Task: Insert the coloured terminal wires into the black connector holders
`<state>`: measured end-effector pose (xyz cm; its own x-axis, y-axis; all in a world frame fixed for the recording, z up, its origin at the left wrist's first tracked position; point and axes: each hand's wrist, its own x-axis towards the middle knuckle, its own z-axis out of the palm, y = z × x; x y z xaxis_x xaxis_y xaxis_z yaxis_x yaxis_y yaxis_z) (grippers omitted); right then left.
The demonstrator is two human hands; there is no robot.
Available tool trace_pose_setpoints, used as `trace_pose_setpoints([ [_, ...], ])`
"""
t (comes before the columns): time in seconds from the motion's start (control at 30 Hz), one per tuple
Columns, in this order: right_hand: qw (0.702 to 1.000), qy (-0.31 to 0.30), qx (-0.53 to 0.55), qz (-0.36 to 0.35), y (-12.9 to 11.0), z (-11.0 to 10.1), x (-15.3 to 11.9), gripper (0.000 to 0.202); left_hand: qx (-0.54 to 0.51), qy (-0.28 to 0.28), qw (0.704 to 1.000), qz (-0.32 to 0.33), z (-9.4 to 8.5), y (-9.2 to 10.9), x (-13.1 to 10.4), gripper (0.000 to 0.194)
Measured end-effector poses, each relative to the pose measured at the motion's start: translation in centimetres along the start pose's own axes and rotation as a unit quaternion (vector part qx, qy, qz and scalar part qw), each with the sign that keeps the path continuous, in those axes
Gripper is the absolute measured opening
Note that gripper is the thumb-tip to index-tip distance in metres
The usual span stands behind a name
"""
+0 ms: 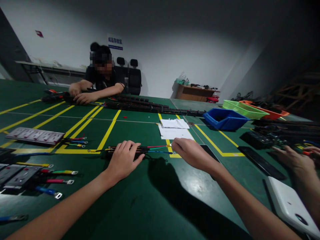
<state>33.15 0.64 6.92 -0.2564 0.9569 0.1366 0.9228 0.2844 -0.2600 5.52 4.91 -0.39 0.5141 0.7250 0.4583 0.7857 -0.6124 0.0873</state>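
In front of me a dark, narrow wired block (107, 154) lies on the green table, mostly covered by my left hand (125, 158). The fingers of that hand bend over it and hold it down. Red, green and blue wires (157, 147) run out of its right side, and a yellow lead with a ring terminal (93, 151) sticks out at its left. My right hand (186, 151) is closed at the end of a wire with a yellow-green sleeve (168, 145); its fingertips are partly hidden. The blue wire's end lies just below that hand.
White papers (176, 129) lie beyond my hands, with a blue bin (223, 119) to their right. Terminal-ended modules (35, 136) are at the left. A co-worker (100, 75) handles a dark harness opposite. Another person's hand (295, 161) is at right, near a white device (291, 203).
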Motion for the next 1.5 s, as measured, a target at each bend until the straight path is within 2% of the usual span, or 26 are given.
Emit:
trace_pose_setpoints([
  [0.1,0.999,-0.005,0.052,0.007,0.0,0.0,0.1,0.029,0.0,0.004,1.0,0.003,0.0,0.0,0.0,0.042],
  [0.23,0.987,-0.01,0.163,-0.004,1.2,0.7,0.8,0.026,-0.007,0.001,1.0,-0.003,0.0,0.1,0.0,0.042],
  [0.43,0.959,-0.037,0.275,0.061,2.8,1.8,1.6,0.025,-0.02,-0.008,1.0,-0.009,-0.1,0.0,0.0,0.043],
  [1.0,0.964,0.011,0.265,0.012,3.3,2.8,1.9,0.025,-0.005,-0.004,1.0,0.0,0.0,0.0,0.1,0.045],
  [1.33,0.943,-0.011,0.332,0.033,3.7,3.2,2.0,0.023,-0.015,-0.013,1.0,-0.006,-0.2,0.1,0.0,0.045],
  [1.5,0.906,-0.051,0.417,0.054,4.9,4.6,1.9,0.023,-0.009,-0.015,1.0,-0.005,-0.1,0.1,0.0,0.045],
])
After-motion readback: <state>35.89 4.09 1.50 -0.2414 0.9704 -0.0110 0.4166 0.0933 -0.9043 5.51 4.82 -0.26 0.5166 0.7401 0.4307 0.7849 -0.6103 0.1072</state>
